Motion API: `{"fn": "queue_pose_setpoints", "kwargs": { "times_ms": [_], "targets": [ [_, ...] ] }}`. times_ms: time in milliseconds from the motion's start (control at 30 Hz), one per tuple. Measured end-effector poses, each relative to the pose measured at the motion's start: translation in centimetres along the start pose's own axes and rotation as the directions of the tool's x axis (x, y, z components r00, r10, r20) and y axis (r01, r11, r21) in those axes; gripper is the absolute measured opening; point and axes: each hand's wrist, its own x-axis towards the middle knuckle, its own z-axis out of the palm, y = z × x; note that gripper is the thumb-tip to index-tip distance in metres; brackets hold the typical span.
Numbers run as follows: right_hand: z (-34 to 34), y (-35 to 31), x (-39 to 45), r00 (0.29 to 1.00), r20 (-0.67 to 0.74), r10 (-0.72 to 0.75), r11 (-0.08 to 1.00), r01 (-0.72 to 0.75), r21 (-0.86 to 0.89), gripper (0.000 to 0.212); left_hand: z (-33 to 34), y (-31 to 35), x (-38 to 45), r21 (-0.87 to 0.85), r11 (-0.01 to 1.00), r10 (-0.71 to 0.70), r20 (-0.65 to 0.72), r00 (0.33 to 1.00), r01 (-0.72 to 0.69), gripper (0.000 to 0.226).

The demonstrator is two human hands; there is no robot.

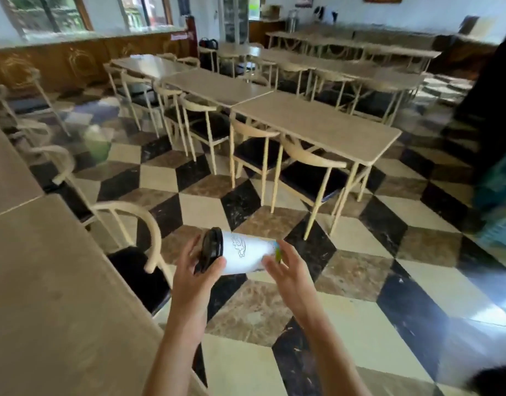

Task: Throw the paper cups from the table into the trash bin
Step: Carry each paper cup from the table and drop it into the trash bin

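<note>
A white paper cup (244, 254) with a black lid and a line drawing on its side lies sideways in the air between my hands, over the checkered floor. My left hand (196, 271) grips its lid end with thumb and fingers. My right hand (286, 271) touches the cup's bottom end, fingers spread around it. A blurred green shape (96, 144) stands on the floor at the left, too smeared to identify. No trash bin is clearly visible.
A beige table (46, 281) runs along my left with a wooden chair (137, 244) beside it. More tables (317, 124) and chairs fill the room ahead. A dark blurred figure (491, 110) stands at the right edge.
</note>
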Motion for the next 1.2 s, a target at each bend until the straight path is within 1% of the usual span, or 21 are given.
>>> {"fn": "queue_pose_setpoints", "kwargs": {
  "times_ms": [67,100,133,200,267,333,400,533,633,767,900,967,1033,1100,1200],
  "targets": [
    [-11.4,0.6,-3.3,0.987,-0.155,-0.051,0.998,0.057,0.030,0.058,11.2,-0.9,-2.8,0.047,0.999,-0.003,0.176,0.984,-0.005,0.070],
    [-12.7,0.3,-3.4,0.986,-0.162,-0.042,0.998,0.049,0.040,0.058,12.1,-1.1,-3.1,0.054,0.999,-0.006,0.184,0.983,-0.004,0.070],
    [-15.2,0.3,-4.0,0.980,-0.194,-0.032,0.998,0.041,0.043,0.057,14.6,-1.2,-3.7,0.053,0.999,-0.002,0.239,0.971,-0.011,0.069],
    [-22.9,1.0,-6.9,0.951,-0.305,-0.042,0.997,0.060,0.052,0.056,22.3,-2.1,-6.6,0.086,0.995,0.010,0.351,0.936,-0.043,0.065],
    [-29.8,1.4,-10.2,0.909,-0.412,-0.059,0.997,0.078,0.030,0.056,29.0,-3.0,-9.5,0.100,0.994,-0.004,0.445,0.895,-0.045,0.066],
    [-35.9,2.0,-13.4,0.857,-0.512,-0.056,0.997,0.075,0.017,0.056,35.0,-3.5,-12.3,0.118,0.992,-0.027,0.547,0.837,-0.045,0.068],
    [-41.1,2.5,-16.4,0.803,-0.594,-0.047,0.997,0.074,0.022,0.054,40.5,-4.2,-14.5,0.133,0.990,-0.054,0.644,0.763,-0.042,0.074],
    [-49.2,3.7,-21.4,0.674,-0.738,-0.035,0.996,0.082,0.028,0.051,49.9,-5.4,-18.6,0.136,0.988,-0.063,0.772,0.633,-0.068,0.079],
    [-54.3,4.9,-24.2,0.569,-0.822,-0.031,0.999,0.048,-0.005,0.055,56.2,-7.1,-20.8,0.128,0.986,-0.048,0.836,0.547,-0.110,0.075],
    [-60.9,6.8,-26.9,0.452,-0.892,-0.009,1.000,0.005,-0.008,0.050,64.3,-10.0,-22.8,0.129,0.983,-0.061,0.900,0.431,-0.130,0.060],
    [-67.9,8.8,-28.0,0.333,-0.943,0.020,0.995,-0.100,-0.014,0.063,73.1,-13.9,-23.5,0.122,0.986,-0.081,0.944,0.320,-0.110,0.055],
    [-71.9,9.9,-27.8,0.285,-0.958,0.026,0.991,-0.133,-0.013,0.064,77.9,-16.3,-23.5,0.130,0.986,-0.096,0.954,0.284,-0.106,0.056],
    [-76.3,11.2,-27.2,0.247,-0.968,0.047,0.987,-0.162,0.007,0.059,82.8,-18.6,-23.5,0.134,0.985,-0.103,0.960,0.261,-0.106,0.058],
    [-81.0,12.5,-26.2,0.214,-0.975,0.063,0.980,-0.196,0.021,0.053,87.8,-20.8,-23.3,0.144,0.983,-0.117,0.968,0.224,-0.111,0.059],
    [-87.6,14.2,-24.6,0.172,-0.980,0.097,0.974,-0.219,0.058,0.053,95.0,-23.5,-22.9,0.184,0.977,-0.161,0.970,0.184,-0.113,0.059]
  ]
}}
